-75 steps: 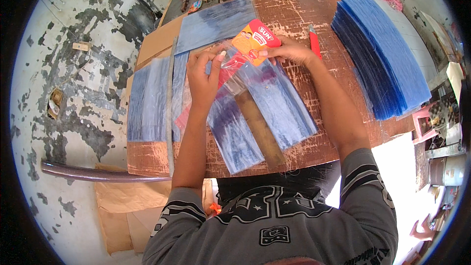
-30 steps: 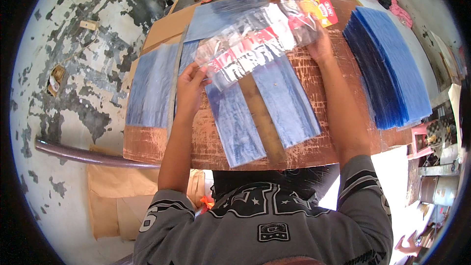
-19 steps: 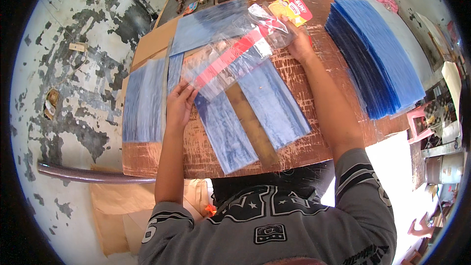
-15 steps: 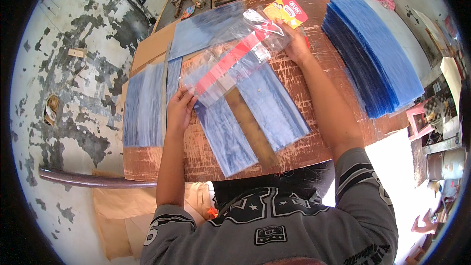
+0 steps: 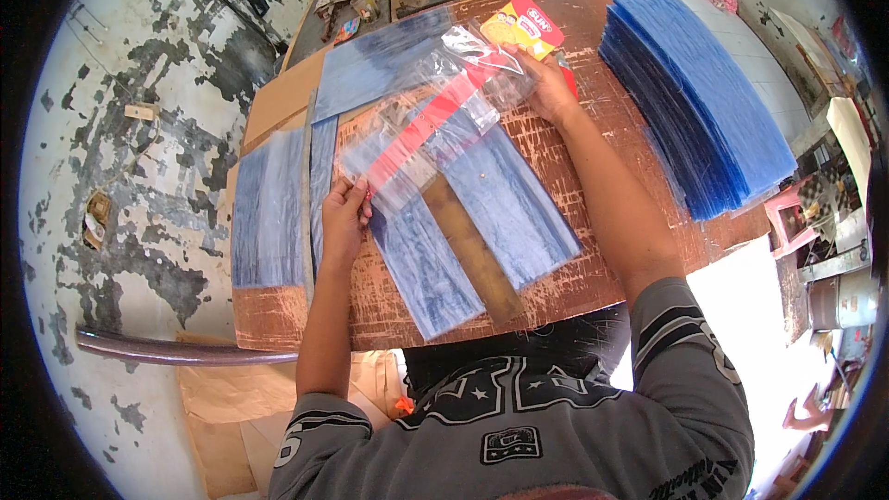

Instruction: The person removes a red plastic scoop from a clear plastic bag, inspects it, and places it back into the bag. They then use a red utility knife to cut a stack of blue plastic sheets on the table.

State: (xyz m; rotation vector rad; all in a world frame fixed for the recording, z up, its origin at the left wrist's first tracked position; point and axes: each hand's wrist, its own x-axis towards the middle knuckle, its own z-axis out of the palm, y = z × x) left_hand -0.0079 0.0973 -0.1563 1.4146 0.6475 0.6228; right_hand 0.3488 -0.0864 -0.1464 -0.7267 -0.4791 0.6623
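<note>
**Clear plastic bag point(image 5: 435, 120) stretched slantwise between my two hands**

Glare and creases blur the bag, so I cannot make out what lies inside beyond a red strip running along it. It covers the upper end of the blue sheets point(image 5: 509, 204) on the worn brown table point(image 5: 556, 157). A brown strip point(image 5: 472, 245) runs down them, its top lost under the bag; I cannot tell whether it lies on one sheet or between two. My right hand point(image 5: 548, 83) hides most of a red object point(image 5: 570, 83), and some of its fingers are out of sight.

My hands are well apart, both closed on the bag: the left hand point(image 5: 344, 213) pinches its lower left corner, forearm nearly straight up; the right grips beside the yellow-and-red card point(image 5: 528, 23), forearm slanting inward.
</note>
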